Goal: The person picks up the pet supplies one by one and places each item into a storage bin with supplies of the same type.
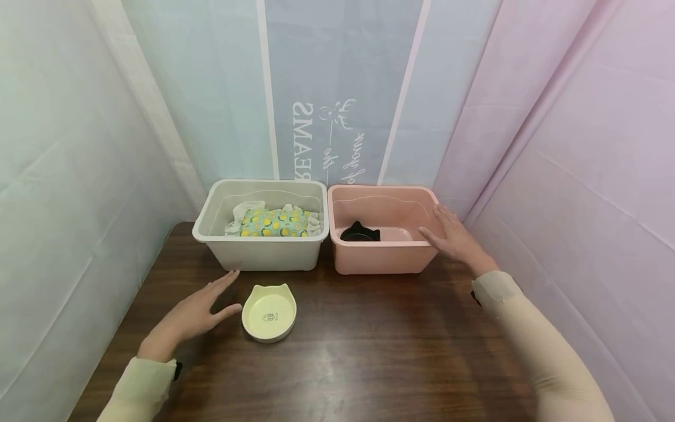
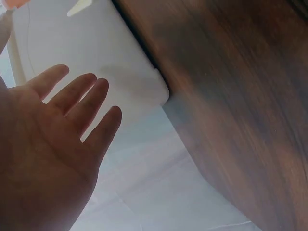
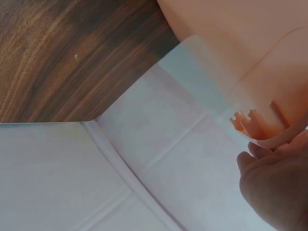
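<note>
My left hand (image 1: 192,313) hovers with spread, extended fingers beside a pale yellow cat-eared bowl (image 1: 271,313) that has a fish-bone drawing inside. The thumb tip is right at the bowl's left rim. In the left wrist view the palm of the left hand (image 2: 53,130) shows nothing held. My right hand (image 1: 456,237) is at the right end of a pink bin (image 1: 385,261), fingers extended and thumb apart, overlapping the rim. The right wrist view has the right hand (image 3: 279,180) right at that bin's rim. A black cat-eared bowl (image 1: 361,234) lies inside the pink bin.
A grey-white bin (image 1: 263,255) stands left of the pink one, their rims side by side. It holds a ruffled, lemon-patterned cloth item (image 1: 274,224). Both bins stand at the back of the dark wooden table (image 1: 337,363), with curtains (image 1: 343,88) behind and at the sides.
</note>
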Demonstrator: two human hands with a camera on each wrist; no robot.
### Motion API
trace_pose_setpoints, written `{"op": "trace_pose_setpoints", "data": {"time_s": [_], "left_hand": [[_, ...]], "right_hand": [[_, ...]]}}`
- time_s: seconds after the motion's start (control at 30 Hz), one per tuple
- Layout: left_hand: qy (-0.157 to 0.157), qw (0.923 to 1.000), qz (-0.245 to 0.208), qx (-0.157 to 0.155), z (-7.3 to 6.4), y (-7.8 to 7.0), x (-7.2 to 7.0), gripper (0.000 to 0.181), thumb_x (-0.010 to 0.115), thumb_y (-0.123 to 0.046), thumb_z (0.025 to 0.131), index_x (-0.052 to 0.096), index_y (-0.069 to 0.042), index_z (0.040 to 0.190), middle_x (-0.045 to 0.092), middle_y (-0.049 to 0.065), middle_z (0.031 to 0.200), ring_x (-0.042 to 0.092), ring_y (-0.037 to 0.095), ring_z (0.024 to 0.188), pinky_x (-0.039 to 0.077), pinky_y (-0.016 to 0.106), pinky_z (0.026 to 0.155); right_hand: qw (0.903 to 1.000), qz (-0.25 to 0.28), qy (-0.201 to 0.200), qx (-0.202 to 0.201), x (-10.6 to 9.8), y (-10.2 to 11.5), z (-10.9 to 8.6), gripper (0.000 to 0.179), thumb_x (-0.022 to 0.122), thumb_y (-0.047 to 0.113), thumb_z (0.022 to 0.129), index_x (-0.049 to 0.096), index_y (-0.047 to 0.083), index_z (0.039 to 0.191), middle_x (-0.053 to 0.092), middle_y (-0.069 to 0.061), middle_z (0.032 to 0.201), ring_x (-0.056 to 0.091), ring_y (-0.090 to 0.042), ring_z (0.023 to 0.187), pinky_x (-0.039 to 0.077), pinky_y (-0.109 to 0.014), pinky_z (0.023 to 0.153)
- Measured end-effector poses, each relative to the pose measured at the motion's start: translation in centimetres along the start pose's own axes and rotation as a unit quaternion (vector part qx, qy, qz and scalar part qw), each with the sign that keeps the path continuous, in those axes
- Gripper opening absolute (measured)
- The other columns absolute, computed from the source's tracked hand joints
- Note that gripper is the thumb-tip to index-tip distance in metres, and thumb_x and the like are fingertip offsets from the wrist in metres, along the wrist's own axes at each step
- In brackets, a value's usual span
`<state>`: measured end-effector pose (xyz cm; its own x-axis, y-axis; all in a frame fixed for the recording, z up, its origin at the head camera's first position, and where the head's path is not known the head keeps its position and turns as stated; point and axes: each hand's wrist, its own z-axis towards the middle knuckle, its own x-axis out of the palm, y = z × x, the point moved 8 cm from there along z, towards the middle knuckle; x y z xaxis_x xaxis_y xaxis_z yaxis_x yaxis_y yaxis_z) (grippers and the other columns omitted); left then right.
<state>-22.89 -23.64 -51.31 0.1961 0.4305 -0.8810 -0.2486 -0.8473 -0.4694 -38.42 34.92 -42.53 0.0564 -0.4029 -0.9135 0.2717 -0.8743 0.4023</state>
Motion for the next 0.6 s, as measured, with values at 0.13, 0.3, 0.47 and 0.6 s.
{"op": "trace_pose_setpoints", "data": {"time_s": [0.13,0.3,0.47,0.6], "left_hand": [[0.005,0.9999,-0.009,-0.001,-0.3,-0.4,0.4,0.084,0.064,-0.060,0.104,0.032,-0.023,0.171,0.036,0.015,0.173,0.038,0.056,0.151,0.039,0.075,0.115],[0.010,0.9998,-0.016,0.005,-0.6,-0.9,0.8,0.084,0.068,-0.061,0.101,0.036,-0.023,0.170,0.041,0.016,0.170,0.044,0.049,0.150,0.045,0.072,0.112],[0.013,0.9996,-0.021,0.011,-0.7,-1.2,1.4,0.084,0.070,-0.062,0.099,0.038,-0.026,0.168,0.045,0.014,0.168,0.049,0.044,0.148,0.048,0.070,0.110],[0.020,0.9994,-0.027,0.013,-0.8,-1.3,1.9,0.085,0.072,-0.064,0.097,0.040,-0.027,0.167,0.045,0.012,0.168,0.049,0.044,0.148,0.048,0.070,0.110]], "right_hand": [[1.0000,-0.001,-0.008,-0.004,-0.1,0.0,-0.1,0.093,0.050,0.060,0.110,0.015,-0.003,0.170,0.008,-0.023,0.179,0.002,-0.047,0.164,0.004,-0.063,0.133],[0.9999,0.003,-0.012,-0.002,-0.2,-0.2,0.0,0.093,0.049,0.059,0.110,0.016,-0.003,0.170,0.009,-0.024,0.179,0.004,-0.048,0.164,0.005,-0.065,0.132],[1.0000,0.002,-0.005,0.004,0.0,-0.6,0.1,0.093,0.048,0.061,0.110,0.014,-0.001,0.171,0.007,-0.022,0.179,0.003,-0.048,0.164,0.006,-0.068,0.131],[1.0000,0.006,0.000,0.007,0.1,-0.8,0.2,0.094,0.047,0.062,0.110,0.012,0.000,0.171,0.005,-0.021,0.180,0.001,-0.047,0.164,0.006,-0.070,0.130]]}}
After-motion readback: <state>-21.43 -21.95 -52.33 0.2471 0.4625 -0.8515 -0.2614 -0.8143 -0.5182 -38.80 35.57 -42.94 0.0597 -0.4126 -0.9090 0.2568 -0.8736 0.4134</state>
